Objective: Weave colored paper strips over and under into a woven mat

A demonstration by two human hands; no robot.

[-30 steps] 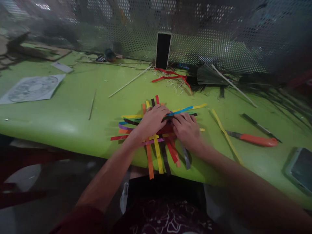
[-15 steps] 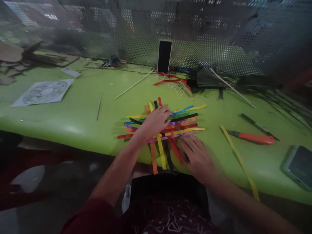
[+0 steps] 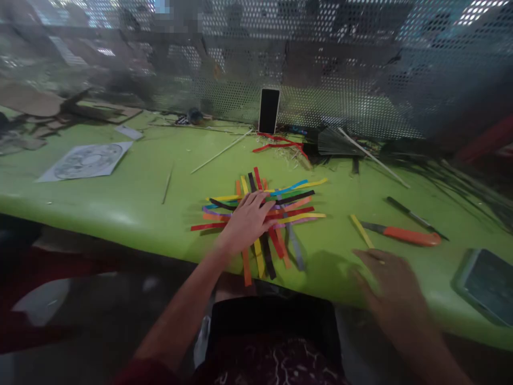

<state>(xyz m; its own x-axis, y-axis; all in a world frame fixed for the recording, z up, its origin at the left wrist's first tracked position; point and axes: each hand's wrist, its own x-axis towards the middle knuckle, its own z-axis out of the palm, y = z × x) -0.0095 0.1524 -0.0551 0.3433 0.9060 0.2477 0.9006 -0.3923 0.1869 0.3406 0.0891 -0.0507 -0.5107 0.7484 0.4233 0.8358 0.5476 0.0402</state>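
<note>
Head view: two bare hands are reaching over a green worktop [image 3: 160,230] in front of me, the sleeves and lap falling into shadow below.
Coloured strips: a loose mat of crossing strips [image 3: 288,213] is lying near the front edge, its lower tails pointing toward the person; the middle of the crossing is hiding under a hand.
Left hand: the left hand [image 3: 246,219] is resting palm down on the mat, fingers slightly apart; I can't make out what its palm is covering.
Right hand: the right hand [image 3: 395,283] is blurring over a loose yellow strip [image 3: 362,231], hiding its lower part; thumb and forefinger are showing a gap, but I cannot tell whether the other fingers are gripping anything.
Orange-handled knife: this knife [image 3: 412,236] is lying just beyond the right hand, a slim dark tool [image 3: 417,217] beside it.
Phones: one [image 3: 269,111] is standing upright at the back; another [image 3: 487,286] is lying at the right, its screen too murky to read.
Perforated screen: the mesh [image 3: 232,69] is blurring whatever is behind it.
</note>
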